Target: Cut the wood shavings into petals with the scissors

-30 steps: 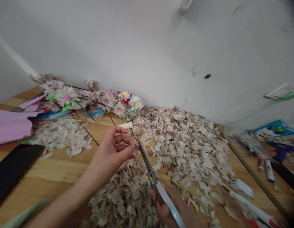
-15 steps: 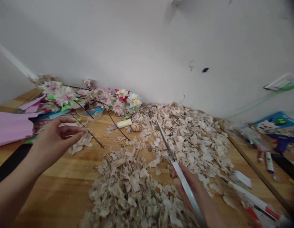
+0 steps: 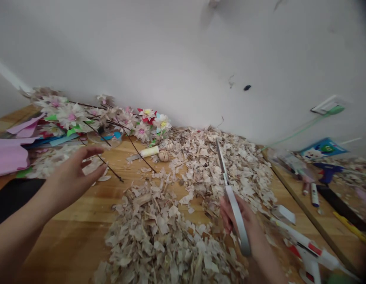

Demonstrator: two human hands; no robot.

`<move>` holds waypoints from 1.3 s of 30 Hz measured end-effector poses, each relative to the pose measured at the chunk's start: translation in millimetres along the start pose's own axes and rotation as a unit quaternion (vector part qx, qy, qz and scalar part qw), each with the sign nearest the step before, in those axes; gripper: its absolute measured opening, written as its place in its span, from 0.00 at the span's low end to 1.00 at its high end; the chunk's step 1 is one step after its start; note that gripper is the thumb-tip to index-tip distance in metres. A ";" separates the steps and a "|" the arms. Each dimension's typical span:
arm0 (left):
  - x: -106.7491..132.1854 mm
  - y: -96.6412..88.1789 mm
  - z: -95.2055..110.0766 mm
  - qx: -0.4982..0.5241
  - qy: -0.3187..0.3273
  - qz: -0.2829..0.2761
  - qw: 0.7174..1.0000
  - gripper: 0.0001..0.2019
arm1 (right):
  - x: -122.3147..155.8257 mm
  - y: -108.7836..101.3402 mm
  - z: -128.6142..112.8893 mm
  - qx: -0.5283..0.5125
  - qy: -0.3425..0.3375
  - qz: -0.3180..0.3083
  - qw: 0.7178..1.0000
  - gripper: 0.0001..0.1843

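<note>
Wooden table (image 3: pixel 70 244) set against a pale wall (image 3: pixel 159 59). Left hand (image 3: pixel 73 175), between 8 and 9 o'clock: thumb and fingers parted, nothing visible in its grasp; positioned near white pieces (image 3: pixel 45 163). Right hand (image 3: pixel 246 217), near 5 o'clock: fingers wrapped around the scissors (image 3: pixel 230 194), blades directed between 11 and 12. Brownish flakes (image 3: pixel 162 244) heaped at 6 o'clock; flowers (image 3: pixel 72 115) lying toward 10.

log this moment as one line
left hand: open, near white pieces | right hand: holding scissors | foreground: scrap pile
</note>
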State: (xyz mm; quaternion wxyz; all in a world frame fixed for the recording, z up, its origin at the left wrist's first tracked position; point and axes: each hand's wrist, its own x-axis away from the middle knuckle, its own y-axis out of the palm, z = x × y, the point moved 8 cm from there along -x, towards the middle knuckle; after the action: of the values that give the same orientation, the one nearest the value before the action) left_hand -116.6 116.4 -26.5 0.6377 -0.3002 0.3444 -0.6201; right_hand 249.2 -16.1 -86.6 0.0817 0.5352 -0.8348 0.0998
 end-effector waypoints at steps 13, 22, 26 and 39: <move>48.8 98.3 101.8 0.121 0.165 -0.243 0.948 0.13 | -9.2 31.4 -7.0 -0.168 -0.065 -0.116 0.977 0.18; 87.5 141.1 163.7 0.229 0.238 -0.406 0.852 0.31 | 7.3 52.7 -15.3 -0.349 -0.017 -0.197 0.916 0.06; 87.9 160.1 159.8 0.303 0.149 -0.452 0.825 0.25 | 8.0 50.2 -15.4 -0.319 -0.020 -0.182 0.930 0.09; 75.6 170.0 115.8 0.352 -0.050 -0.487 0.798 0.23 | -4.4 12.9 -5.9 -0.130 -0.107 -0.037 0.985 0.16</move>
State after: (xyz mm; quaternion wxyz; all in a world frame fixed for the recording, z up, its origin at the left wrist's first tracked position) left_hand 76.2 44.4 -101.8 0.3297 -0.2133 -0.1215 -0.9116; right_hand 239.4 -5.5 -83.0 0.0639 0.5579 -0.8244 -0.0706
